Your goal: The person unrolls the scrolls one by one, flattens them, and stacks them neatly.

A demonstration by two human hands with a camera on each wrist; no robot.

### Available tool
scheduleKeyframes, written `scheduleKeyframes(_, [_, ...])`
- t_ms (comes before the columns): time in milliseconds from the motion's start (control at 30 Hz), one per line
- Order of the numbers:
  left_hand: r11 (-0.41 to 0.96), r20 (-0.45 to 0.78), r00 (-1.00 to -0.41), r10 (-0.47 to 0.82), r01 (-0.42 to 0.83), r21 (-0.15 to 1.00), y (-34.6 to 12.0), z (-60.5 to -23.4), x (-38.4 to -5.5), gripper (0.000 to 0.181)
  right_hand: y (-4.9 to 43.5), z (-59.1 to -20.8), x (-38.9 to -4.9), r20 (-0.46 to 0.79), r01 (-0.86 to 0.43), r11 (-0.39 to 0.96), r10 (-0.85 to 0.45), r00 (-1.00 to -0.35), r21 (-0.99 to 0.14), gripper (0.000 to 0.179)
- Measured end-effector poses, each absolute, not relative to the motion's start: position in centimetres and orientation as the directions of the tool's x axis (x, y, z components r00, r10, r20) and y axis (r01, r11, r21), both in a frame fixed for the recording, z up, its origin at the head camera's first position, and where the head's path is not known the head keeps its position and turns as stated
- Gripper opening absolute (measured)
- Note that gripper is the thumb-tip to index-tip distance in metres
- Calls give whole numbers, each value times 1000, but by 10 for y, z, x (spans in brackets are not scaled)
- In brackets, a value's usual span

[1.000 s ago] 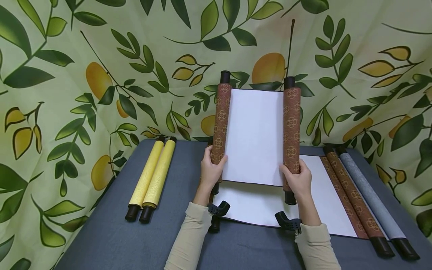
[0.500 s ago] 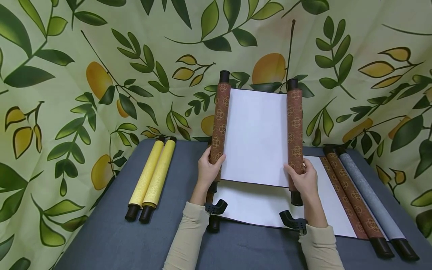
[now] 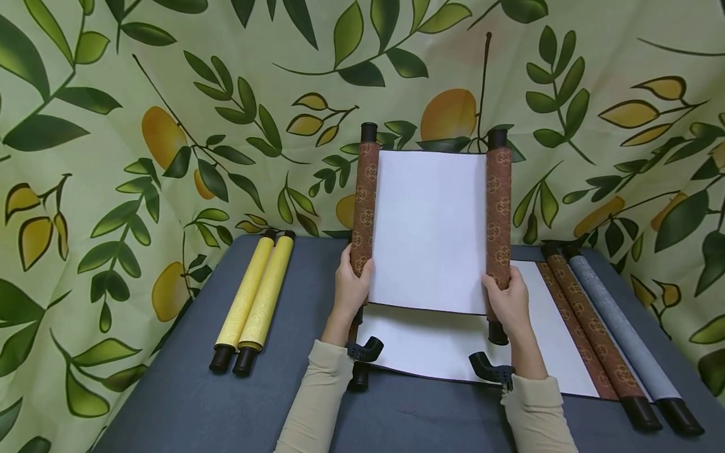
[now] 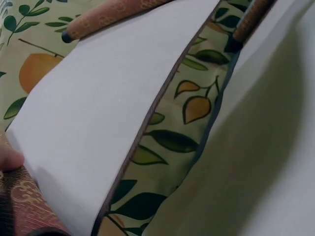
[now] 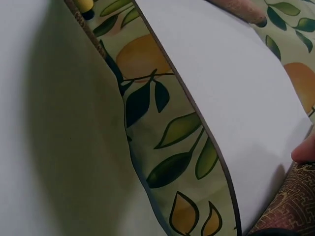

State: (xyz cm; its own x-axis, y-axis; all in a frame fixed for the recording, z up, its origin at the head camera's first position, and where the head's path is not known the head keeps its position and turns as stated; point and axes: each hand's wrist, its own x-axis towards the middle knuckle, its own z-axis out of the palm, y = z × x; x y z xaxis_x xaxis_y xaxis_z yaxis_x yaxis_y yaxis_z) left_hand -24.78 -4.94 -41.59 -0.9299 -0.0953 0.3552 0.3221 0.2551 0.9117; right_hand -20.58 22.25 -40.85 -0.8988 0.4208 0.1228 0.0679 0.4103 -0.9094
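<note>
A scroll with a blank white sheet (image 3: 430,229) is held up, partly unrolled, between both hands in the head view. My left hand (image 3: 352,286) grips its left brown patterned roll (image 3: 366,201) near the lower end. The right brown roll (image 3: 499,207) is gripped low down by my right hand (image 3: 511,301). Black knobs cap both rolls. In the left wrist view a thumb (image 4: 10,158) lies at the sheet's edge; the right wrist view shows another thumb (image 5: 304,150) by the brown roll. Beneath, a second unrolled white scroll (image 3: 421,343) lies on the table, partly covered.
Two yellow scrolls (image 3: 255,296) lie side by side on the left of the grey-blue table (image 3: 170,390). At the right are the lower scroll's brown roll (image 3: 600,333) and a grey-blue scroll (image 3: 629,333). A leaf-patterned cloth (image 3: 238,94) hangs behind.
My hands have moved apart, the right one further right, and the raised scroll shows a wider stretch of white sheet. The other scrolls stay where they were.
</note>
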Motion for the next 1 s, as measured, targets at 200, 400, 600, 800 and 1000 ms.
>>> scheduleKeyframes(200, [284, 325, -936, -136, 277, 918, -48, -415, -248, 59, 225, -409, -204, 75, 115, 390, 439, -895, -914, 49])
scheduleKeyframes(400, [260, 291, -942, -165, 243, 935, -48, -415, -249, 73, 228, -411, -204, 26, 145, 358, 432, -902, -922, 69])
scheduleKeyframes(600, [231, 293, -942, -165, 252, 940, -51, -416, -250, 72, 233, -412, -203, 37, 144, 361, 451, -892, -921, 67])
scheduleKeyframes(800, [252, 325, -931, -168, 278, 927, -53, -414, -250, 60, 235, -411, -203, 70, 118, 372, 455, -888, -921, 58])
scheduleKeyframes(1000, [253, 346, -924, -164, 300, 920, -56, -414, -251, 49, 237, -411, -203, 74, 112, 372, 451, -889, -921, 56])
